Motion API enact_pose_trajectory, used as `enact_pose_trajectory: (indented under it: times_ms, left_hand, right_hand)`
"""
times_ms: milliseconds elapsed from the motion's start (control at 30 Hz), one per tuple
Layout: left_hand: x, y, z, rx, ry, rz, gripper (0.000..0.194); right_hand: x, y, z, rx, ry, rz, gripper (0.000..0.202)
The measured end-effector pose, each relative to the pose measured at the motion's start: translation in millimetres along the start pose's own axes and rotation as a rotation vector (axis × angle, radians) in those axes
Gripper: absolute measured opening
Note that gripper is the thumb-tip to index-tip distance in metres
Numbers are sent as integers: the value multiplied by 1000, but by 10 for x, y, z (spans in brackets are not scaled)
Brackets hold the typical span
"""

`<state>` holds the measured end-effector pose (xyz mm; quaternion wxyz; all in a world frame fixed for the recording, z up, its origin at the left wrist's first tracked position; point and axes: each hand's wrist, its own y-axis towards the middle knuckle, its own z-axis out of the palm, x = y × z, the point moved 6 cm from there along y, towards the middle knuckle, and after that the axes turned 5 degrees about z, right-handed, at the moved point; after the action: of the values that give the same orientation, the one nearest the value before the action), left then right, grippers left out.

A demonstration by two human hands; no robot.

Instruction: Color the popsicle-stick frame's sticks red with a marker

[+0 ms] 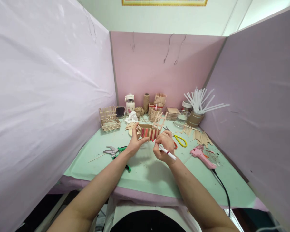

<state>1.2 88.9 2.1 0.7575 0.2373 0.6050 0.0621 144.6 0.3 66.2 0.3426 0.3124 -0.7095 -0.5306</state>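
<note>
**stickfan:** How many hands in play, and what are they up to?

**benchwatcher:** Two, both busy. The left hand (134,143) has one small open box of brown board faced with red and plain wooden strips (150,133) gripped at its left end, thumb along the lower front. The right hand (164,145) is pinching one white marker with a dark red band (168,152), pen-style, red tip right by the bottom of the striped side. Can't tell if it's actually touching.

**stickfan:** So where's the box sitting?

**benchwatcher:** In front of the person, held over the middle of the mint-green tabletop (145,180). Can't get a solid strip count, too small.

**stickfan:** Tools?

**benchwatcher:** Three that I count: one pair of green-handled pruners with grey blades (111,150) by the left forearm, one pair of scissors with a yellow loop (181,141) just past the right hand, and one pink glue gun with a black cord (203,157) off to the right.

**stickfan:** And further back?

**benchwatcher:** One slatted wooden-stick basket (110,124) at left, one upright brown twine spool (146,102), one clear bowl (182,118), and three thin wire hooks (169,48) on the pink back panel (145,71).
</note>
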Motion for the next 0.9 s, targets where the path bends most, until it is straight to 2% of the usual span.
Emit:
enact_pose_trajectory:
  times_ms: [100,267,467,667,900]
  left_hand:
    - [13,1,-15,-7,20,-1,111]
    - [1,-2,-7,0,24,-11,111]
    - [-13,-4,-3,-11,19,-10,111]
    - [4,-14,-9,-9,26,-22,110]
    - [-2,-7,-6,-16,27,-16,112]
  right_hand:
    - [9,1,11,12,0,-16,20]
    - [-13,0,-17,-45,-23,5,19]
    - [1,-2,8,5,-1,-12,20]
    - [-17,0,-21,-39,-50,14,21]
    - [-4,-3,0,1,-32,-7,21]
